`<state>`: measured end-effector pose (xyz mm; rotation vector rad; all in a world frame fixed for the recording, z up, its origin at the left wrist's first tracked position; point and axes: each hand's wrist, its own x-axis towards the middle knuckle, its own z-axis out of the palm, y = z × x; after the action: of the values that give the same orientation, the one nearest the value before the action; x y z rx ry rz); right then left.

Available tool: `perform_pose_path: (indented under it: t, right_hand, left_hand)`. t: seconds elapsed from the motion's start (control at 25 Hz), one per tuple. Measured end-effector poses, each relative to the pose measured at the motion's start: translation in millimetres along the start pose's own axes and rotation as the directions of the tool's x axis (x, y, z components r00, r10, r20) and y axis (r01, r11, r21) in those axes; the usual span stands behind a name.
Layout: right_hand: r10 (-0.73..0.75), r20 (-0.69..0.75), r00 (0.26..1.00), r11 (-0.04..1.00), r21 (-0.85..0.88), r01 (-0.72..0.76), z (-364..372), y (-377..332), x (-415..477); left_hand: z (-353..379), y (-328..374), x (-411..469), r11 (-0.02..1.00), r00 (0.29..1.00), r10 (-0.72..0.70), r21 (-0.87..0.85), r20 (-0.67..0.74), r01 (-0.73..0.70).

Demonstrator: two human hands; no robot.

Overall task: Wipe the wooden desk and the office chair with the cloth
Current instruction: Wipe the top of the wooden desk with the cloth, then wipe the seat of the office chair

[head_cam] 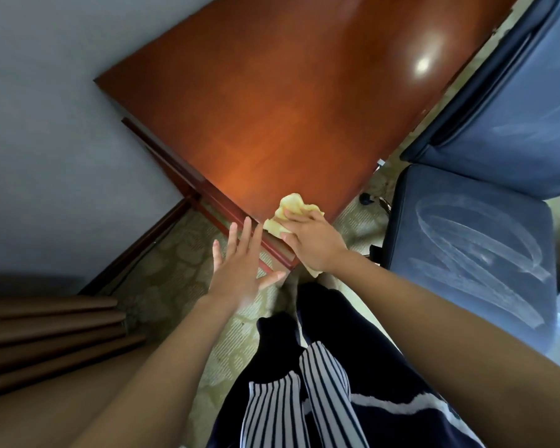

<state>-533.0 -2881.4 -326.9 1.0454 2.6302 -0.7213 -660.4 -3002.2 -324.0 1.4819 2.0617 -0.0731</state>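
Yellow cloth (290, 205): bunched on the near corner of the bench (288, 92), with part of it hanging over the bench's front edge.
Right hand (311, 242): on top of the cloth, fingers (299, 216) curled over it and thumb closing on its side, pressing it to the wood.
Left hand (236, 270): just off the bench's near edge, fingers (246, 231) straight and spread, holding nothing. Whether the tips touch the edge cannot be told.
Office chair (466, 253): blue, beside the bench's right side, its seat marked with pale streaks.
Step in hand, as judged: wiping the bench top, starting at its near corner. Done well, this calls for even pressure and overlapping strokes carried toward the bench's far edge. The cloth would work better opened flatter than balled, and the free hand could steady at the bench's edge.
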Motion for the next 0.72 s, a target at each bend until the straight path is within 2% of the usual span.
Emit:
perform_pose_path:
  t: [0.12,0.24,0.36,0.48,0.64,0.72]
  right_hand:
    - [0.012,0.031,0.999,0.915,0.402,-0.024,-14.4,-2.0,-24.8]
    - [0.113,-0.100,0.989,0.777,0.629,-0.025,-34.9,7.7,-61.0]
    - [0.239,-0.301,0.923,0.726,0.686,0.036,-59.1,27.4,-102.4]
    - [0.351,-0.444,0.825,0.692,0.716,0.091,-88.9,54.7,-156.8]
    - [0.431,-0.496,0.754,0.606,0.778,0.165,-120.3,111.2,-256.6]
    - [0.447,-0.505,0.738,0.556,0.803,0.213,-127.7,143.4,-310.5]
  left_hand:
    - [-13.0,16.2,-4.9,0.961,0.999,0.037,-0.275,-0.026,-0.043]
    - [-34.4,54.9,-11.4,0.788,0.985,0.156,-0.593,-0.070,-0.167]
    - [-51.8,115.3,-19.5,0.555,0.979,0.169,-0.811,-0.109,-0.187]
    - [-58.0,195.7,-31.1,0.338,0.970,0.194,-0.918,-0.148,-0.208]
    - [-45.8,312.3,-60.0,0.184,0.962,0.178,-0.953,-0.207,-0.239]
    - [-31.0,360.9,-73.5,0.153,0.956,0.192,-0.955,-0.224,-0.254]
